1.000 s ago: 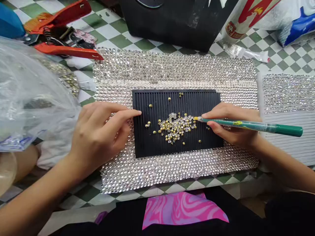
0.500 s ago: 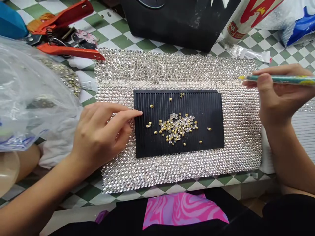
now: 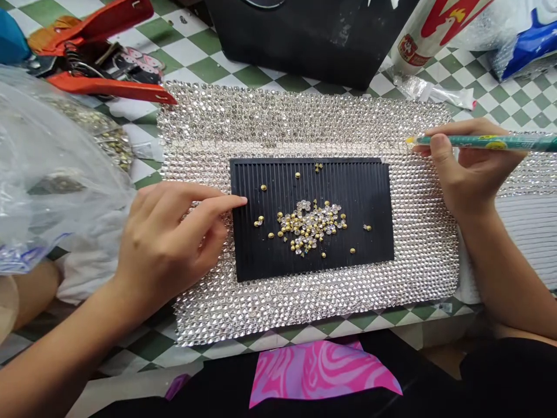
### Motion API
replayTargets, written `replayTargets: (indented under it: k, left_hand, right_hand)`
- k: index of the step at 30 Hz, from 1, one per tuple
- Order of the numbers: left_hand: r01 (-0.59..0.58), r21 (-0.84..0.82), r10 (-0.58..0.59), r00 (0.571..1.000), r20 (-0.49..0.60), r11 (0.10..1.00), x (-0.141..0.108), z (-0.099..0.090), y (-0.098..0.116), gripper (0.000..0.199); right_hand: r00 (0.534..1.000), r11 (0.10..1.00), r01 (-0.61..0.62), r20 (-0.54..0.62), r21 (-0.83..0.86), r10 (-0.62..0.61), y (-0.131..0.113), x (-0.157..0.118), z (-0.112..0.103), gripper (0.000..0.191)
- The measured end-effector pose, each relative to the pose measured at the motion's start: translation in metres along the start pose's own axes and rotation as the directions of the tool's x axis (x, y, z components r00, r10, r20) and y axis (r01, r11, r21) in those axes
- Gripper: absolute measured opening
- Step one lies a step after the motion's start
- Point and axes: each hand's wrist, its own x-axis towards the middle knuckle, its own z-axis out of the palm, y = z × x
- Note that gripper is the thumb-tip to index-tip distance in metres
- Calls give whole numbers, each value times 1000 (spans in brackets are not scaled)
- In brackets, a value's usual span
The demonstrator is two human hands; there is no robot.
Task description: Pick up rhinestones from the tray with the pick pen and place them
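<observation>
A black ribbed rubber mat [image 3: 348, 183] lies on a large sheet of silver rhinestone mesh [image 3: 304, 119]. A loose pile of gold-backed rhinestones [image 3: 310, 226] sits at its centre, with several strays scattered around. My left hand [image 3: 167, 244] rests on the mesh, its index fingertip touching the mat's left edge and holding nothing. Up at the mesh's right side, above the mat, my right hand [image 3: 470, 168] grips a green picker pen [image 3: 483, 141] with a yellow tip. That tip points left and touches no stones on the mat.
A clear plastic bag [image 3: 47, 162] of stones lies at the left, beside orange-handled pliers [image 3: 108, 87]. A black box [image 3: 304, 35] and a white printed bottle [image 3: 435, 29] stand behind on checkered tiles [image 3: 195, 58]. Pink patterned fabric [image 3: 322, 371] lies at the near edge.
My right hand has lifted the pen off the stones on the mat and moved up and to the right. My left hand has stayed in place, and the stones look unchanged.
</observation>
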Motion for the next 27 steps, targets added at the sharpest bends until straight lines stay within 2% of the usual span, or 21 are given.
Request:
replayTargets:
  k: [4,7,9,11,14,16,18,21,27]
  left_hand:
    - [7,5,-7,1000,6,1000,0,1,1,31]
    - [6,4,-6,1000,8,1000,0,1,1,30]
    - [5,3,-5,1000,11,1000,1,1,1,29]
    - [8,-2,-8,1000,13,1000,1,1,1,28]
    - [11,-6,-11,1000,7,1000,1,1,0,29]
    - [9,0,-9,1000,6,1000,1,1,0,29]
    - [-1,9,0,1000,8,1000,2,1,-1,30]
    - [-22,13,22,1000,1,1000,2,1,-1,30]
    - [-24,4,24,1000,-13,1000,2,0,0,30]
  right_hand:
    - [999,997,40,22,-68,-38,3,1,0,6]
    - [996,994,85,-16,-70,-86,-1,1,-1,7]
    - [992,992,114,-51,-48,-117,-11,-2,-2,7]
    - [992,992,123,-38,3,-122,-29,-7,-3,8]
    - [978,982,139,139,125,-156,-60,-19,-3,17]
    - [935,973,145,297,178,-194,-78,-25,-1,22]
    - [886,966,159,402,204,-231,-89,-28,3,19]
    - [847,955,215,448,202,-286,-97,-26,10,13]
    - [830,954,224,474,198,-293,-98,-24,13,13]
